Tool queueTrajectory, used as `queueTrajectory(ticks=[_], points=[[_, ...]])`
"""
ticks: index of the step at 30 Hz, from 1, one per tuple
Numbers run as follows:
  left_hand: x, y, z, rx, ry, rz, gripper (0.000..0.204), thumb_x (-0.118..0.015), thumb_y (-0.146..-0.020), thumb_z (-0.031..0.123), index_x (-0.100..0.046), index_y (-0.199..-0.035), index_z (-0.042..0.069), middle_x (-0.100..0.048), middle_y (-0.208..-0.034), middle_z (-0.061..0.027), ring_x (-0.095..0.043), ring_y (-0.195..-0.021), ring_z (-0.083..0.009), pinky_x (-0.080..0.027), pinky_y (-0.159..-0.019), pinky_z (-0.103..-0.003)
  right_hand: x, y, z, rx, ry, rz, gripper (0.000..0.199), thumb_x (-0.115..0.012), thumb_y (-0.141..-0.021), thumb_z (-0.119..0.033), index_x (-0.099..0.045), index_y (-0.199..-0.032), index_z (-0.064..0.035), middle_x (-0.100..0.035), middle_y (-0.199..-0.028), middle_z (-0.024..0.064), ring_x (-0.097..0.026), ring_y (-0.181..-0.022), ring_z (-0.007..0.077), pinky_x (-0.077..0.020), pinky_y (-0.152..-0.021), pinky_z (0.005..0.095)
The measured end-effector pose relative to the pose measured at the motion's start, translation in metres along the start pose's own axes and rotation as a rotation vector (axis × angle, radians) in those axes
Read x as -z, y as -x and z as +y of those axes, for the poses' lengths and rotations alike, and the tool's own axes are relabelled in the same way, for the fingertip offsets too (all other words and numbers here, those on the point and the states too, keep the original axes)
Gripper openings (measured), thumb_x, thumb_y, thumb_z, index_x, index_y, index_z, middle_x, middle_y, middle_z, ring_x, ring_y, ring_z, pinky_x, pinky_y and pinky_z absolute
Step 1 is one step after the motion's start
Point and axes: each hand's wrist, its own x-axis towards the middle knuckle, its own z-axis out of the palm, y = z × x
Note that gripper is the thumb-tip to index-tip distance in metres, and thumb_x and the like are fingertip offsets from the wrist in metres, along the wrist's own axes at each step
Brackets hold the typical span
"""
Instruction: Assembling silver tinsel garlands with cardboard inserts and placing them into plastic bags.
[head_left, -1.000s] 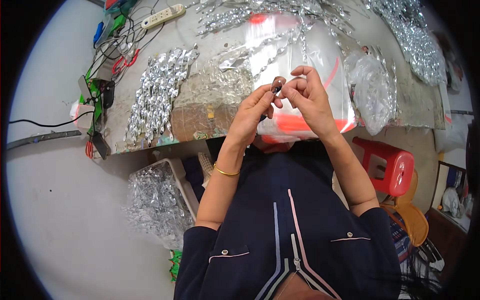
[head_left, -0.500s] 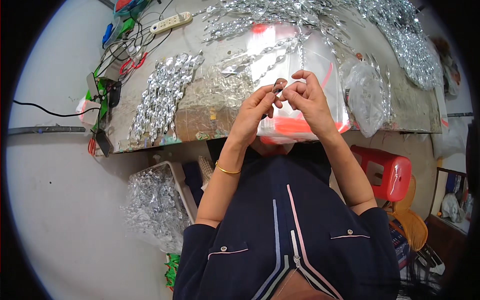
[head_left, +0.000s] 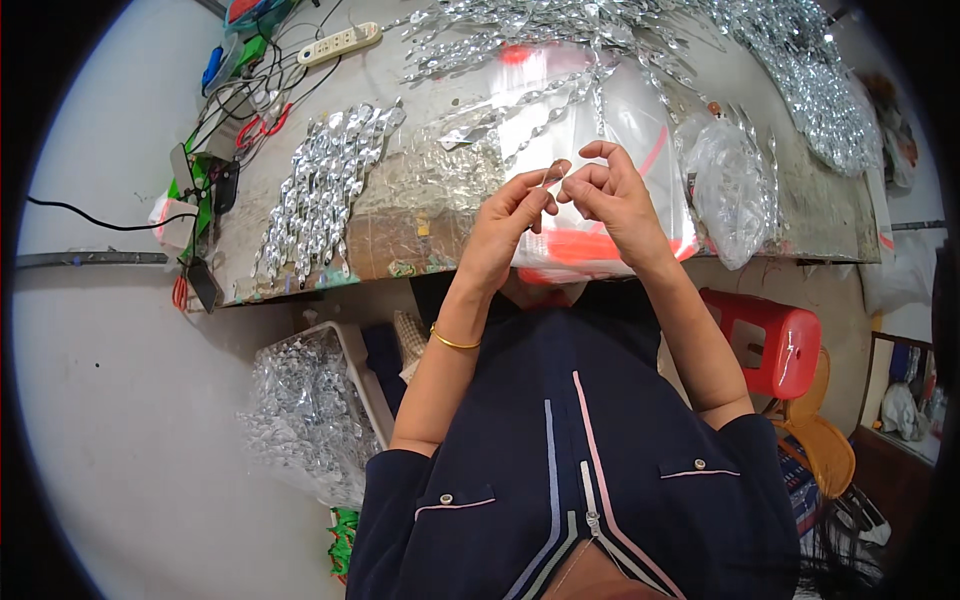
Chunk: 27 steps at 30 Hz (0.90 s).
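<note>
My left hand [head_left: 503, 225] and my right hand [head_left: 625, 215] are raised close together over the near edge of the table. Both have thumb and fingers pinched on a thin, pale thread-like strand [head_left: 556, 178] that spans the small gap between them. It is too fine to tell whether it is thread or wire. The right index finger is bent up, apart from the pinch. Beneath the hands lies a pile of clear plastic bags [head_left: 575, 248] with red bands. Silver twisted strips [head_left: 545, 128] lie across its far part.
Silver spiral strips [head_left: 325, 190] lie in rows at left; shiny heaps [head_left: 800, 85] spread along the far side. A crumpled clear bag [head_left: 738, 195] sits at right. A power strip [head_left: 340, 44], cables and red-handled tool [head_left: 264, 130] are far left. A red stool [head_left: 790, 350] stands below right.
Both hands stay nearly in place, with slight finger movement. The pale strand between the fingertips now shows more plainly, and the dark gap between them looks smaller.
</note>
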Motion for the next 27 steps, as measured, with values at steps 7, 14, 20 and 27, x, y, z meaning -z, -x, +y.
queueTrajectory(ticks=[7,14,20,27], points=[[0.003,0.001,-0.005,0.016,-0.021,0.004,0.035,-0.055,-0.095,0.021,-0.057,-0.124,0.003,-0.06,-0.087,0.0,-0.049,-0.076,-0.0056,-0.039,-0.067,-0.019,0.0,0.0,0.001,-0.026,-0.013,0.013,0.041,-0.063,-0.087,-0.014,-0.038,-0.117,-0.0015,-0.06,-0.079,0.0043,-0.044,-0.062,0.0058,-0.0359,-0.059,0.0198],[0.003,0.003,0.002,0.032,-0.193,-0.042,0.037,-0.057,-0.093,0.018,-0.055,-0.129,0.008,-0.058,-0.084,0.0008,-0.049,-0.077,-0.0061,-0.041,-0.07,-0.021,0.012,-0.007,-0.003,-0.051,0.084,-0.098,0.042,-0.062,-0.089,-0.017,-0.044,-0.123,-0.0013,-0.06,-0.079,0.0007,-0.044,-0.064,0.0043,-0.0358,-0.06,0.0188],[0.0,0.004,0.003,-0.052,-0.283,-0.014,0.036,-0.056,-0.093,0.016,-0.056,-0.129,0.011,-0.06,-0.099,0.0004,-0.05,-0.088,-0.0083,-0.042,-0.08,-0.024,0.018,-0.011,-0.006,-0.09,0.13,-0.164,0.031,-0.06,-0.089,-0.014,-0.052,-0.116,-0.0035,-0.063,-0.078,0.0017,-0.046,-0.065,0.0043,-0.0384,-0.06,0.0188],[0.006,0.004,-0.005,-0.106,-0.45,0.045,0.035,-0.053,-0.092,0.009,-0.058,-0.126,0.01,-0.062,-0.096,-0.0014,-0.052,-0.081,-0.011,-0.044,-0.076,-0.026,0.013,-0.01,0.004,-0.064,0.097,-0.12,0.033,-0.062,-0.089,-0.015,-0.051,-0.118,-0.0037,-0.063,-0.083,0.0014,-0.051,-0.07,0.0047,-0.0407,-0.063,0.0183]])
